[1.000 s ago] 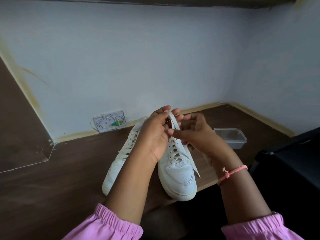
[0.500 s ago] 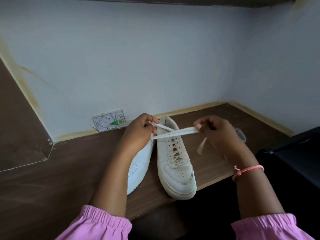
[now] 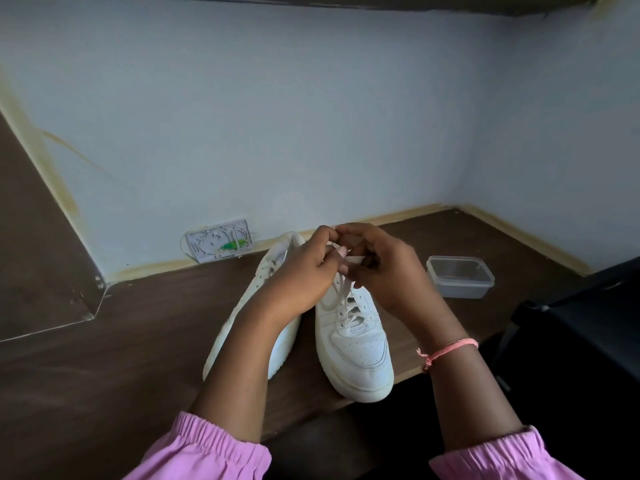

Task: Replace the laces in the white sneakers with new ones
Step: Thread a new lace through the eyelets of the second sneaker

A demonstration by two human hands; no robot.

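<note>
Two white sneakers side by side on a brown table [image 3: 138, 341], left hand [image 3: 301, 275] and right hand [image 3: 384, 271] pinching the lace [image 3: 341, 292] above the right sneaker [image 3: 356, 344], left sneaker [image 3: 263, 292] beside it, plastic tub [image 3: 460, 277] nearby

Both forearms were bare from wrist to near the elbow. Each arm wore a pink sleeve [image 3: 204, 448] pushed up, its cuff gathered by elastic into small puckered folds; the other sleeve [image 3: 502, 457] matched it. A thin pink-orange cord bracelet [image 3: 448, 349] circled the right wrist, knotted with short loose ends.
</note>
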